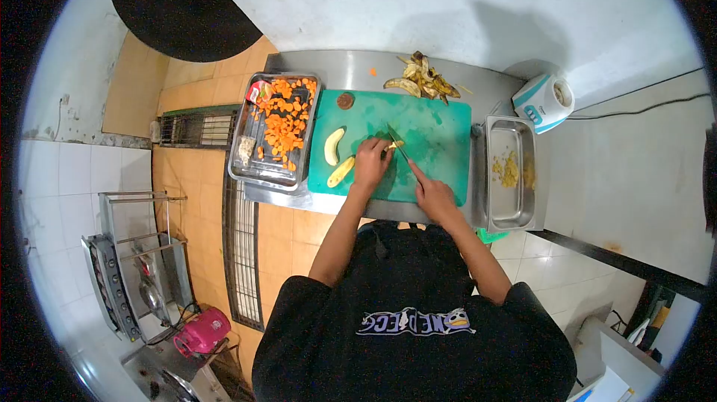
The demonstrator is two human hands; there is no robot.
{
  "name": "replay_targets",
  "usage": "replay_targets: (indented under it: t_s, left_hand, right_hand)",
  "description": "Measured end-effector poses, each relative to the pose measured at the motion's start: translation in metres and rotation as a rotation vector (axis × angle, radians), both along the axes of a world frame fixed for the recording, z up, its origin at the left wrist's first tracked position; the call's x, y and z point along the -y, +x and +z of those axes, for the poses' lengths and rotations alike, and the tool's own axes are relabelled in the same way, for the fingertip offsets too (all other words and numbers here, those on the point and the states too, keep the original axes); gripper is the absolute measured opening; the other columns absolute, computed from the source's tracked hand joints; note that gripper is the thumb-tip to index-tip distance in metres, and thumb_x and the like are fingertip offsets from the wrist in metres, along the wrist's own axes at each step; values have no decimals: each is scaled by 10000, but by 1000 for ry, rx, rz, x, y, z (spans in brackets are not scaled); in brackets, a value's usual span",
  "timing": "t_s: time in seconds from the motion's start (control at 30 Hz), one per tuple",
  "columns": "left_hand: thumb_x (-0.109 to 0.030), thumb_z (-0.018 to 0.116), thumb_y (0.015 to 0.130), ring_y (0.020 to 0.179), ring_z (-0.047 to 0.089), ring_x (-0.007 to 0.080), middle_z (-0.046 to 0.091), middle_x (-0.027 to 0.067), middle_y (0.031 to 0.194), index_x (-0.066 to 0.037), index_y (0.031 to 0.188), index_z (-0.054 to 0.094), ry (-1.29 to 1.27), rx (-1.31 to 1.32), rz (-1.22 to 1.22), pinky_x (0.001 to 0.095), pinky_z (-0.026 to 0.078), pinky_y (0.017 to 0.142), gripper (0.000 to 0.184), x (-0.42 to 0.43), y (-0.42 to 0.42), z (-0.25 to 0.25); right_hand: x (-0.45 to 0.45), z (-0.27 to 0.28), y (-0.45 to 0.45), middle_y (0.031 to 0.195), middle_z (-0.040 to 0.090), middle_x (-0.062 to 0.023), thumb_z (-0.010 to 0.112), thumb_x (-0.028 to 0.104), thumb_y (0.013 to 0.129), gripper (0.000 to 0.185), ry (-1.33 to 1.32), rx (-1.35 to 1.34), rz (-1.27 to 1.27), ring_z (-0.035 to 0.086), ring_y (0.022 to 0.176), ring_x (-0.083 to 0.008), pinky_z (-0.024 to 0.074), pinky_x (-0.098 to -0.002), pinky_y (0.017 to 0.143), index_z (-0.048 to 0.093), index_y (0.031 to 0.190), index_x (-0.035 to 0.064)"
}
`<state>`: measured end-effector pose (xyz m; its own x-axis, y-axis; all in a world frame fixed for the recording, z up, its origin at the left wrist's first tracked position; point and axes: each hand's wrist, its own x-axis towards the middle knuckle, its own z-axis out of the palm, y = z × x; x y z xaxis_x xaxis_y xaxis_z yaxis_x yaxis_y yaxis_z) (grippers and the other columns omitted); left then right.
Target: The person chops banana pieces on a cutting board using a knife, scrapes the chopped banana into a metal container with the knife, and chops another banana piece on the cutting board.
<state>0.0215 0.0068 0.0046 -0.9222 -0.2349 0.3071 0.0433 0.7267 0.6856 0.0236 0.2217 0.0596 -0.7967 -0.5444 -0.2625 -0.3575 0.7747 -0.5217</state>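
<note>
So, R grip (435,197) clasps 1 knife (404,151); L grip (372,163) holds prob. 1 banana pc (396,145); 2 bananas (334,147) near.

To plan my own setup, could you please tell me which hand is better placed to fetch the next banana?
Probably the left hand, being nearer the two bananas on the green board; the right hand holds the knife farther away.

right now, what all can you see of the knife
The knife has a grey, metal-looking blade tapering to a point, angled forward and leftward over the green cutting board. The right hand grips its handle, largely hiding it. The blade appears to meet the banana piece held by the left hand.
</note>
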Motion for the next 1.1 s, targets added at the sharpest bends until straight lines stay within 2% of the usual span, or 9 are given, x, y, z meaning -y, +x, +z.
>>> replay_targets:
  t_s: [0.17, 0.27, 0.47, 0.63, 0.87, 1.03, 1.1]
  left_hand:
    - [-114, 780, 820, 883, 652, 350, 696, 135, 915, -41, 969, 739, -10, -25, -3, 463, 521, 812, 172, 0, 0, 0]
    - [-120, 779, 829, 885, 652, 350, 700, 137, 924, -38, 982, 746, -15, -13, -9, 462, 522, 815, 176, 1, 2, 1]
    - [-117, 778, 833, 891, 654, 344, 701, 131, 928, -43, 983, 751, -17, -14, -6, 457, 524, 823, 170, 2, 0, -2]
    - [-112, 783, 825, 892, 655, 331, 699, 115, 924, -52, 967, 751, -30, -33, 13, 455, 522, 828, 158, -1, 0, -2]
    - [-127, 789, 820, 899, 651, 328, 696, 110, 923, -66, 980, 753, -39, -30, 17, 446, 517, 833, 174, -2, 2, -6]
    - [-128, 786, 823, 908, 647, 335, 695, 117, 936, -60, 994, 751, -23, -56, 16, 450, 516, 829, 188, 1, 1, -7]
    - [-121, 783, 820, 913, 648, 339, 699, 116, 943, -57, 995, 749, -13, -3, 17, 450, 521, 831, 189, -1, 4, -4]
  right_hand:
    - [-4, 17, -2, 695, 645, -225, 539, 153, 989, 651, -28, -59, -2, 638, 653, -439, 512, -563, 673, 364, 1602, 289]
    - [17, 8, -17, 758, 686, -249, 538, 191, 1002, 654, -102, -69, -9, 676, 679, -454, 539, -599, 668, 321, 1611, 292]
    - [22, -10, -14, 768, 688, -250, 540, 196, 998, 651, -46, -11, -18, 678, 690, -453, 536, -598, 682, 332, 1607, 293]
    - [-12, 4, 9, 770, 686, -258, 551, 189, 992, 670, -31, 57, -14, 678, 693, -455, 537, -593, 687, 323, 1610, 311]
    - [22, 2, -15, 774, 685, -260, 550, 191, 996, 673, -113, -35, -54, 680, 711, -466, 543, -601, 705, 312, 1612, 317]
    - [22, -9, -7, 795, 694, -252, 547, 186, 992, 669, -25, 11, -48, 684, 717, -458, 546, -596, 707, 322, 1609, 313]
    - [7, -5, 9, 737, 662, -242, 542, 168, 992, 660, -38, 15, -45, 650, 674, -451, 524, -574, 689, 343, 1607, 298]
